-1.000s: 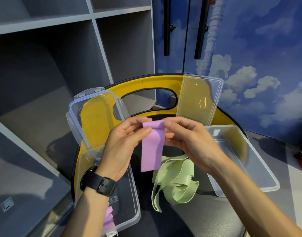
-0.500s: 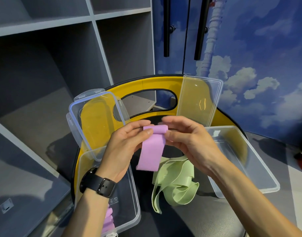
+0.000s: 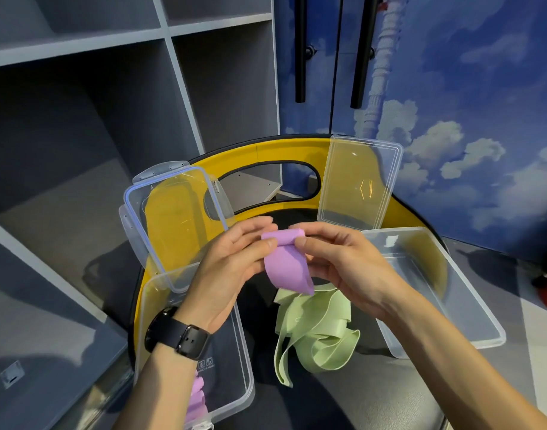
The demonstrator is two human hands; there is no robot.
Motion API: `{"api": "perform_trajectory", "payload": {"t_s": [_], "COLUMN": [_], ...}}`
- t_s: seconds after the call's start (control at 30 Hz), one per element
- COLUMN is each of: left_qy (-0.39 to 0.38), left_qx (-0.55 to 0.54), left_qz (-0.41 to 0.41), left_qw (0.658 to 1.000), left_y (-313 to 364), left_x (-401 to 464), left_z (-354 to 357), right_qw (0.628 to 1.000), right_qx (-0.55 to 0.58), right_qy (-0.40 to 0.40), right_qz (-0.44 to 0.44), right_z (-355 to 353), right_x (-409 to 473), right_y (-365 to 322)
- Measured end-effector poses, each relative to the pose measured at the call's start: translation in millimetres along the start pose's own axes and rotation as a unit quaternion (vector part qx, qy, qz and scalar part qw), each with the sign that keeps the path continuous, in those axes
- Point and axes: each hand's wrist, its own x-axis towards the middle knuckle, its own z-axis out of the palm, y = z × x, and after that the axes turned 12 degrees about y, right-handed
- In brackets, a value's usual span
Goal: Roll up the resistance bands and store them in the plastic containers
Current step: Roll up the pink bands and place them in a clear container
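Note:
Both hands hold a purple resistance band (image 3: pixel 286 265) above a chair seat. My left hand (image 3: pixel 231 265) pinches the left end of its rolled top and my right hand (image 3: pixel 337 262) pinches the right end. A short loose tail hangs below the roll. A heap of pale green bands (image 3: pixel 315 330) lies on the black seat under my hands. A clear plastic container (image 3: pixel 235 395) sits at the lower left under my left wrist, with purple rolled bands (image 3: pixel 196 395) in its near corner. A second clear container (image 3: pixel 470 305) stands at the right with nothing visible inside.
Two clear lids lean on the yellow chair back (image 3: pixel 266 153): a clip-lock lid (image 3: pixel 173 221) at left and a plain lid (image 3: pixel 359 181) at right. Grey open shelving (image 3: pixel 80 119) fills the left side. A sky-printed cabinet with black handles (image 3: pixel 300 51) stands behind.
The purple band's hanging tail has grown much shorter as the roll at its top has thickened between my fingers. Both hands have stayed in nearly the same place.

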Motion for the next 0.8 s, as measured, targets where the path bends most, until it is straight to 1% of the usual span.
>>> {"api": "perform_trajectory", "payload": {"t_s": [0.1, 0.17, 0.4, 0.57, 0.67, 0.8], "left_qy": [0.025, 0.026, 0.020, 0.011, 0.016, 0.021], "left_qx": [0.040, 0.049, 0.059, 0.043, 0.031, 0.042], "left_qz": [-0.008, -0.008, 0.007, -0.011, -0.025, -0.016], "left_qw": [0.999, 0.998, 0.998, 0.999, 0.999, 0.999], "left_y": [-1.9, -3.4, -6.3, -6.4, -7.9, -10.6], "left_x": [0.1, 0.1, 1.0, 1.0, 1.6, 2.4], "left_z": [2.1, 2.2, 0.0, -0.2, 0.9, 1.8], "right_qw": [1.000, 1.000, 0.998, 0.998, 0.999, 0.999], "right_qx": [-0.003, 0.005, -0.014, -0.025, -0.017, -0.001], "right_qy": [-0.002, -0.009, -0.010, 0.009, -0.001, 0.000], "right_qz": [-0.005, 0.001, 0.063, 0.048, 0.044, 0.043], "right_z": [-0.8, -1.1, 0.0, -2.3, -2.7, -1.5], "right_x": [0.2, 0.1, -1.1, 1.2, 0.9, 0.2], "right_y": [0.9, 1.4, 1.8, 4.4, 4.1, 4.6]}}
